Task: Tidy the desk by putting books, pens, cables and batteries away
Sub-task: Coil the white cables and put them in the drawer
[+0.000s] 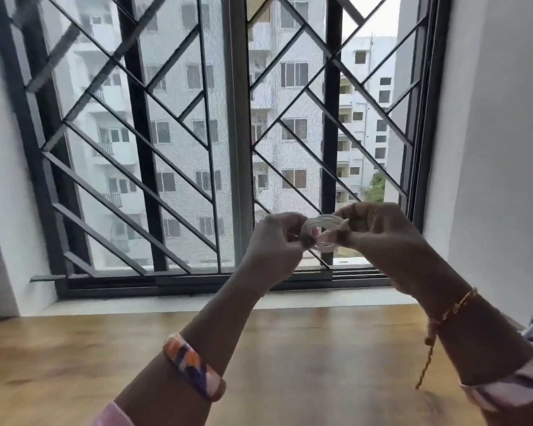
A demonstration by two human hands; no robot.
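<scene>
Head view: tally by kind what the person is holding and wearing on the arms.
White coiled cable, held up by left hand and right hand: 1
Patterned bangle on left arm: 1
Thread bracelet on right wrist: 1
Total: 3

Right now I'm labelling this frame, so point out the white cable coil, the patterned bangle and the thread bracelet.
white cable coil (323, 232): head view, on the looped strands between the hands.
patterned bangle (194, 365): head view, on its outer band, left forearm.
thread bracelet (453, 310): head view, on the cord across the right wrist.
</scene>
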